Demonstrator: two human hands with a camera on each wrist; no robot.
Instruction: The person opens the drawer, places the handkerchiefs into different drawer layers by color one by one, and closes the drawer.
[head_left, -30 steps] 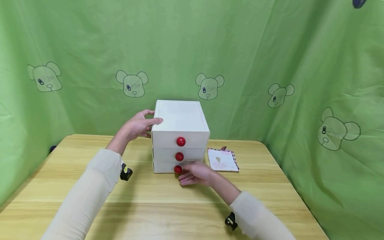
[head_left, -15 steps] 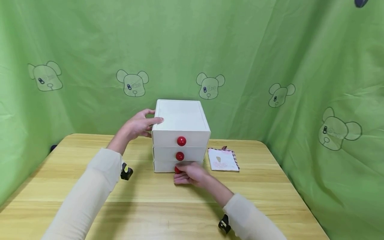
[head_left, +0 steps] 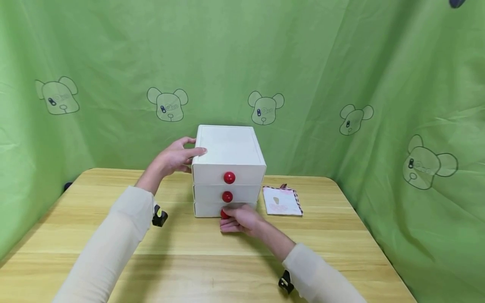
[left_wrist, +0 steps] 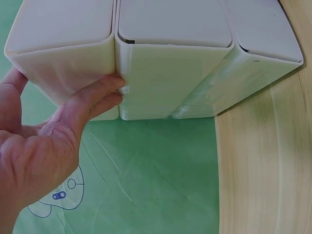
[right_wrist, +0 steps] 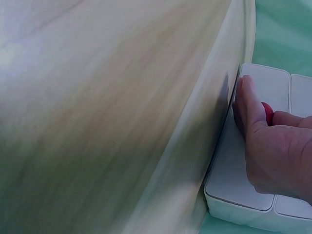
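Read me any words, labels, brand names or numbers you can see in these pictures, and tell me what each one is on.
No text can be read in any view.
Drawer box and its red knobs: no writing.
Small cloth beside the box: a faint print, too small to read.
Green curtain: cartoon bear heads only; the small marks on their faces are too blurred to read.

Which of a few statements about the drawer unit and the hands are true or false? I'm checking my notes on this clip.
1. The right hand grips the bottom red knob. True.
2. The left hand rests on the table. False: it holds the left side of the white drawer unit near the top.
3. The unit has three drawers with red knobs. True.
4. The top drawer is pulled out. False: all three fronts sit flush.
5. A small cloth lies left of the unit. False: it lies to its right.
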